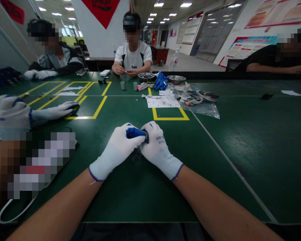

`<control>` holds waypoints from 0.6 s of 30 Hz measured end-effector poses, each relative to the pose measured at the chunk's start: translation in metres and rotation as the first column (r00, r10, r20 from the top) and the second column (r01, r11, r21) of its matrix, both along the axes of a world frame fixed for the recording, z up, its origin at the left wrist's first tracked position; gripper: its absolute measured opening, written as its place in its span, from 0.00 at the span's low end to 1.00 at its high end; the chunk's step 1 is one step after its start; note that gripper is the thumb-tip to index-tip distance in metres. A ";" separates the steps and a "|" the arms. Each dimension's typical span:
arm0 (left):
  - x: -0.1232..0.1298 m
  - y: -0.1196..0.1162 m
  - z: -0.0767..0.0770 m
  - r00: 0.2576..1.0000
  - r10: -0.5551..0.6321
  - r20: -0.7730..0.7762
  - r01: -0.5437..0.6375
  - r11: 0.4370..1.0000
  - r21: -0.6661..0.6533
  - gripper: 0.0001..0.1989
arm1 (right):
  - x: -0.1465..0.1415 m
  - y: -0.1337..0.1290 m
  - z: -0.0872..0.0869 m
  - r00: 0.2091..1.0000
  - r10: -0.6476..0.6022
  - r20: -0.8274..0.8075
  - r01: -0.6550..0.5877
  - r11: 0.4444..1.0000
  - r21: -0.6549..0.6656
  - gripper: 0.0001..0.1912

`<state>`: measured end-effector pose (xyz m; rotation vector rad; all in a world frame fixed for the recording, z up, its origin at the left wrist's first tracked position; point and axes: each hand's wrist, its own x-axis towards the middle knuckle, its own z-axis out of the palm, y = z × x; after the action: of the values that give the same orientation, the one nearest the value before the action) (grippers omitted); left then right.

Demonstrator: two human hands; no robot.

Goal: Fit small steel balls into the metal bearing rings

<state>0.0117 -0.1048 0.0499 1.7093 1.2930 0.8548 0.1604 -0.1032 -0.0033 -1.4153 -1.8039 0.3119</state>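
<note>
My left hand (pixel 120 142), in a white glove with blue palm coating, is closed, its thumb and fingers pinched together against my right hand. My right hand (pixel 157 145), gloved the same way, curls round a small dark round piece (pixel 146 136). Only a curved edge of this piece shows between the hands; the rest is hidden by fingers. Left fingertips meet it from the side. On the green table (pixel 190 187) just below the hands lies a small pile of tiny dark rings (pixel 136 155).
Beside me on the left, another person's gloved hands (pixel 55 112) rest by yellow tape outlines. A white strap (pixel 17 217) loops near the left edge. Ahead lie paper (pixel 160 101), blue gloves (pixel 161 81), grey cups (pixel 122 85), metal bowls (pixel 177 79) and a plastic bag (pixel 205 109). Other people sit around the table.
</note>
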 end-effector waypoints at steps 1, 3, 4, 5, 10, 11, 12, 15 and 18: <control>-0.001 0.001 -0.001 0.999 -0.024 0.028 0.024 1.000 -0.019 0.08 | 0.000 -0.001 0.000 0.999 0.017 -0.031 -0.017 1.000 0.001 0.10; -0.002 0.003 -0.002 0.994 -0.075 0.078 0.078 0.996 -0.032 0.09 | 0.000 -0.002 0.000 0.995 0.048 -0.091 -0.048 0.999 0.008 0.09; -0.003 0.003 -0.002 0.992 -0.098 0.085 0.101 0.995 -0.023 0.09 | 0.000 -0.002 0.000 0.992 0.058 -0.114 -0.057 0.998 0.013 0.09; -0.003 0.003 -0.002 0.991 -0.116 0.072 0.116 0.993 -0.003 0.09 | 0.000 -0.002 0.000 0.989 0.064 -0.130 -0.062 0.998 0.020 0.09; -0.005 -0.001 0.004 0.983 -0.115 -0.145 0.153 0.947 0.283 0.11 | -0.003 -0.004 0.005 0.966 0.098 -0.238 -0.096 0.995 0.017 0.08; -0.007 -0.002 0.004 0.976 -0.119 -0.181 0.177 0.921 0.348 0.12 | -0.004 -0.004 0.005 0.958 0.105 -0.266 -0.106 0.994 0.008 0.08; -0.009 -0.002 0.004 0.970 -0.128 -0.209 0.204 0.893 0.401 0.13 | -0.004 -0.003 0.006 0.950 0.110 -0.293 -0.116 0.993 -0.002 0.07; -0.012 -0.002 0.002 0.954 -0.165 -0.250 0.270 0.836 0.477 0.15 | -0.003 -0.001 0.006 0.926 0.119 -0.358 -0.138 0.990 -0.029 0.07; -0.013 -0.001 -0.001 0.950 -0.190 -0.247 0.290 0.826 0.483 0.15 | 0.000 0.001 0.005 0.899 0.125 -0.420 -0.160 0.986 -0.048 0.07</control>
<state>-0.0009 -0.1058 0.0492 2.3731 0.9778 0.9608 0.1601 -0.1022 0.0018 -1.1625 -1.5535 0.7167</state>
